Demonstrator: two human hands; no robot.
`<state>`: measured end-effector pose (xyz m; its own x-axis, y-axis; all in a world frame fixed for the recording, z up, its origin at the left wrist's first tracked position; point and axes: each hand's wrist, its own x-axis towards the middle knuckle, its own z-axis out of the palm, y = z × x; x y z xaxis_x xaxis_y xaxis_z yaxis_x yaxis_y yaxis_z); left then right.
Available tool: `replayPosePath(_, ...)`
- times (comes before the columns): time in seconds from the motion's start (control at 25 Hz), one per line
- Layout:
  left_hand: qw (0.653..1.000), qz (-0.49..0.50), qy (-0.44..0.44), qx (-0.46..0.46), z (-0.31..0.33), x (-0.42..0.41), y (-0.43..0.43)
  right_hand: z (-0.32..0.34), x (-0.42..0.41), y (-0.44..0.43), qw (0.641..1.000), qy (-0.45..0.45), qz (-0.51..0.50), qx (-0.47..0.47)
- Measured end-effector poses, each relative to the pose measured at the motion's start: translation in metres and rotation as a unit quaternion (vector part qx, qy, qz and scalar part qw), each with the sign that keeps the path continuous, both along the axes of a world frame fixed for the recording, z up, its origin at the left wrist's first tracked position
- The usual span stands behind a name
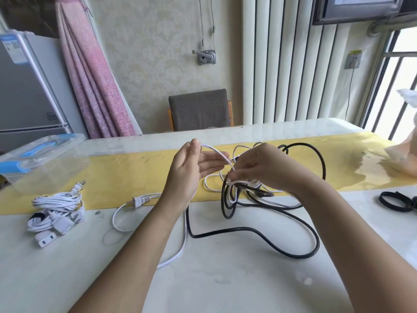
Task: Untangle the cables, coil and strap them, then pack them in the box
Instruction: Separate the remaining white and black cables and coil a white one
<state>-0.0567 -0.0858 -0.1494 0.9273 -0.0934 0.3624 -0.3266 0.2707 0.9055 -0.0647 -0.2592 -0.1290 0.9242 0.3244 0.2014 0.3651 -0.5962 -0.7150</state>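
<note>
A white cable [184, 233] and a black cable [259, 230] lie tangled on the white table [225, 279]. My left hand [191, 170] is raised, palm up, with the white cable arching over its thumb toward my right hand [264, 168], which pinches white strands at the knot of the tangle [239, 188]. The white cable's plug [136, 201] lies at left of my left wrist. A coiled and strapped white cable bundle [56, 213] rests at the table's left. A clear plastic box [42, 161] with blue latches stands behind it.
Black straps [397, 201] lie at the right edge of the table. A yellow runner [135, 175] crosses the table. A plastic bag [404, 154] sits far right. A grey chair [199, 109] stands behind the table, a fridge [27, 86] at left.
</note>
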Motion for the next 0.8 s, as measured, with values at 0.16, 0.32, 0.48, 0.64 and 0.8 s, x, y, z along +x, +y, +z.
replayPosePath(0.16,0.976,-0.046,-0.029,0.209,-0.016,0.006,0.001,0.007,-0.002,-0.004,0.997,-0.041,-0.029,0.052)
replayPosePath(0.32,0.928,-0.078,-0.06,0.359,-0.013,0.003,0.002,0.016,-0.005,-0.01,0.984,-0.055,-0.024,0.17)
replayPosePath(0.48,0.907,0.016,-0.084,0.412,-0.01,-0.004,-0.006,0.016,-0.004,-0.012,0.971,-0.057,-0.05,0.227)
replayPosePath(0.64,0.803,0.307,-0.171,0.481,-0.004,0.01,0.014,0.027,-0.005,-0.023,0.906,-0.125,-0.109,0.389)
replayPosePath(0.8,0.783,0.466,-0.135,0.39,0.003,0.017,0.054,0.04,-0.011,-0.063,0.769,-0.186,-0.216,0.572)
